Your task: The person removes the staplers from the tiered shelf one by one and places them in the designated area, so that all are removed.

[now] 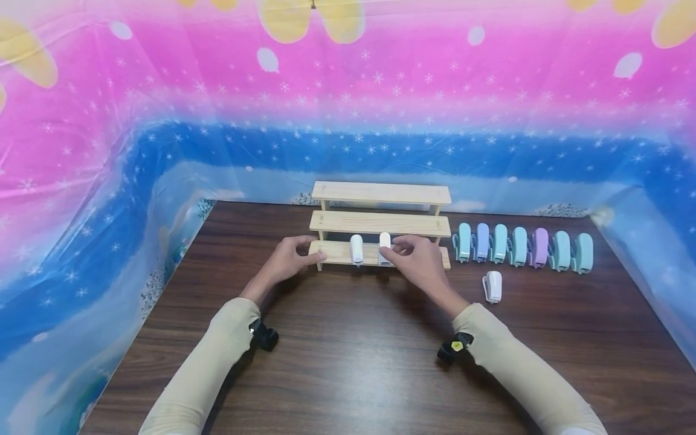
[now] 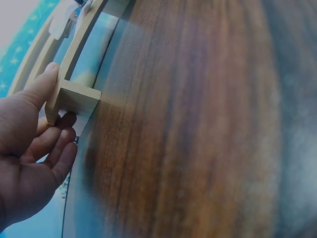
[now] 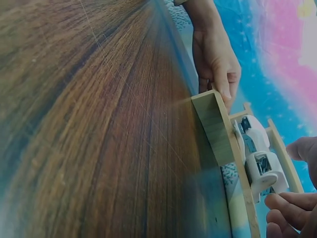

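My left hand [image 1: 285,260] grips the left end of the lowest board of a three-step wooden rack [image 1: 375,223], thumb on top and fingers underneath. Two white mini staplers stand side by side on that board: the left one [image 1: 356,249] is untouched. By the right white stapler [image 1: 385,240] is my right hand [image 1: 421,260], its fingertips [image 3: 275,201] at the stapler's side. In the right wrist view the thumb sits above that stapler with a visible gap between them. Both staplers show metal parts in the right wrist view.
Right of the rack, several mini staplers stand in a row on the dark wooden table [image 1: 348,362]: teal ones [image 1: 519,246], a blue one [image 1: 481,243] and a purple one [image 1: 539,248]. Another white stapler [image 1: 493,286] stands before them. A patterned cloth [image 1: 348,109] surrounds the table's back and sides.
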Demonstrator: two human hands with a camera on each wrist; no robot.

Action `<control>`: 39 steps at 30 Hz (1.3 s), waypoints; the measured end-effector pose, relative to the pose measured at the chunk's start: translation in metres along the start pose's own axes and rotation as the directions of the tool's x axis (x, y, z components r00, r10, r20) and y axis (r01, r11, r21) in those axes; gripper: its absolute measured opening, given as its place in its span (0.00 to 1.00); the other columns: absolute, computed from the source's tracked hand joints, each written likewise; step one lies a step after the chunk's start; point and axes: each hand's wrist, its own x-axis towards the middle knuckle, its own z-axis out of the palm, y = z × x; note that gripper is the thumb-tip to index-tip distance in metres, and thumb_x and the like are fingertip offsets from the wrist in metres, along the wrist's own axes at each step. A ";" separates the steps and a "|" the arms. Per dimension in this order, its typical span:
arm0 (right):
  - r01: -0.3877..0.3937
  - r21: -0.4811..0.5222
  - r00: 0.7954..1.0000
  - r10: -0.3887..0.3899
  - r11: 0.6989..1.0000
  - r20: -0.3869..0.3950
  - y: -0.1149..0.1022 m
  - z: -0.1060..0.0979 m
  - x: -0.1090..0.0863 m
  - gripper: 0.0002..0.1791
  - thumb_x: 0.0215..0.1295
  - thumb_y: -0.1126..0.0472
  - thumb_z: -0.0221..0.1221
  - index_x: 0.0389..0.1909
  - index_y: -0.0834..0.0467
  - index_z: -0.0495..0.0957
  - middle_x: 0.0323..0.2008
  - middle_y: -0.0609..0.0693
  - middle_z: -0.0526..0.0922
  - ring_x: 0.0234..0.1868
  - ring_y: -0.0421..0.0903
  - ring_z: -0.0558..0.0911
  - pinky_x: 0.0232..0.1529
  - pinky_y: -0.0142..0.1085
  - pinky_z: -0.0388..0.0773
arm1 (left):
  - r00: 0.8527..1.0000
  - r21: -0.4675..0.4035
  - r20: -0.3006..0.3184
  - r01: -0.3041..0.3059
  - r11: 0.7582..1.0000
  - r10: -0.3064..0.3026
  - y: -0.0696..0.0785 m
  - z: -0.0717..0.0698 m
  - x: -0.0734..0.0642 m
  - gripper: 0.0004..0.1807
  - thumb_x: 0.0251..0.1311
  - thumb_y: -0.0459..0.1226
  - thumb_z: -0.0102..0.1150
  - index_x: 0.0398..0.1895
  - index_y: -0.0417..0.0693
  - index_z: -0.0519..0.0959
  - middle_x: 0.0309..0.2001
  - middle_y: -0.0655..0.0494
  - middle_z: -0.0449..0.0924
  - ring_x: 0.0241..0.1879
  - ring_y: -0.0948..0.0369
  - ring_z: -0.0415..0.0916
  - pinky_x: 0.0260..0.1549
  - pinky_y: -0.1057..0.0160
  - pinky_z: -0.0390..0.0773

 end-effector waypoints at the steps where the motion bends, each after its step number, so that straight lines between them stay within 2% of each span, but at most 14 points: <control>1: -0.005 -0.003 1.000 0.005 1.000 0.002 0.000 0.001 0.000 0.28 0.60 0.36 0.69 0.47 0.57 0.87 0.36 0.49 0.89 0.38 0.46 0.87 0.41 0.45 0.81 | 1.000 0.001 -0.001 -0.002 1.000 0.002 0.000 0.000 0.000 0.36 0.64 0.50 0.70 0.68 0.39 0.74 0.57 0.43 0.82 0.32 0.57 0.78 0.38 0.58 0.77; 12: -0.016 -0.022 1.000 0.016 1.000 -0.007 -0.002 0.008 0.002 0.28 0.60 0.36 0.69 0.46 0.57 0.87 0.35 0.50 0.89 0.36 0.47 0.86 0.40 0.45 0.80 | 1.000 -0.007 0.005 0.006 1.000 -0.006 0.000 0.000 0.001 0.37 0.64 0.51 0.69 0.69 0.39 0.73 0.59 0.41 0.80 0.29 0.56 0.79 0.34 0.59 0.78; 19: -0.044 -0.019 0.999 0.044 0.999 0.000 -0.004 0.009 0.003 0.27 0.60 0.39 0.69 0.45 0.58 0.88 0.34 0.51 0.89 0.35 0.47 0.86 0.38 0.44 0.80 | 1.000 0.013 -0.006 -0.001 1.000 0.001 -0.001 0.001 0.001 0.36 0.64 0.51 0.69 0.68 0.39 0.74 0.61 0.42 0.80 0.46 0.53 0.77 0.48 0.53 0.76; 22: -0.056 -0.019 0.998 0.056 0.998 0.006 -0.004 0.008 0.004 0.26 0.60 0.39 0.69 0.45 0.58 0.88 0.34 0.52 0.89 0.35 0.47 0.86 0.38 0.44 0.80 | 1.000 0.014 -0.009 0.004 1.000 -0.004 -0.001 0.001 0.001 0.36 0.64 0.51 0.69 0.68 0.39 0.74 0.62 0.42 0.79 0.50 0.53 0.77 0.52 0.51 0.76; 29: -0.064 -0.021 0.998 0.064 0.998 0.005 -0.005 0.008 0.004 0.26 0.60 0.40 0.69 0.45 0.58 0.88 0.35 0.52 0.90 0.36 0.47 0.86 0.39 0.44 0.80 | 1.000 0.006 -0.006 0.002 1.000 -0.002 -0.001 0.001 0.000 0.37 0.64 0.51 0.69 0.69 0.38 0.73 0.60 0.41 0.80 0.41 0.53 0.80 0.46 0.52 0.79; 32: -0.063 -0.020 0.998 0.063 0.998 0.002 -0.006 0.008 0.004 0.25 0.60 0.41 0.69 0.44 0.58 0.88 0.35 0.52 0.89 0.36 0.48 0.86 0.38 0.44 0.80 | 1.000 0.012 -0.007 0.002 1.000 -0.002 -0.003 0.001 0.001 0.38 0.64 0.52 0.69 0.69 0.38 0.73 0.62 0.41 0.79 0.50 0.50 0.81 0.52 0.49 0.78; 35: -0.066 -0.013 0.998 0.066 0.998 0.000 -0.007 0.008 0.004 0.23 0.60 0.42 0.70 0.43 0.58 0.88 0.35 0.52 0.90 0.36 0.48 0.86 0.38 0.44 0.80 | 1.000 0.018 -0.008 -0.001 1.000 0.001 -0.004 0.001 0.001 0.38 0.64 0.53 0.69 0.69 0.37 0.73 0.65 0.41 0.77 0.63 0.49 0.74 0.62 0.45 0.72; 39: -0.073 -0.003 0.997 0.073 0.997 -0.002 -0.007 0.007 0.004 0.22 0.60 0.43 0.71 0.43 0.58 0.88 0.35 0.52 0.90 0.36 0.48 0.86 0.38 0.44 0.79 | 1.000 0.013 -0.006 -0.001 1.000 0.001 -0.003 0.001 0.001 0.38 0.64 0.52 0.69 0.69 0.37 0.73 0.66 0.40 0.76 0.67 0.47 0.71 0.64 0.44 0.70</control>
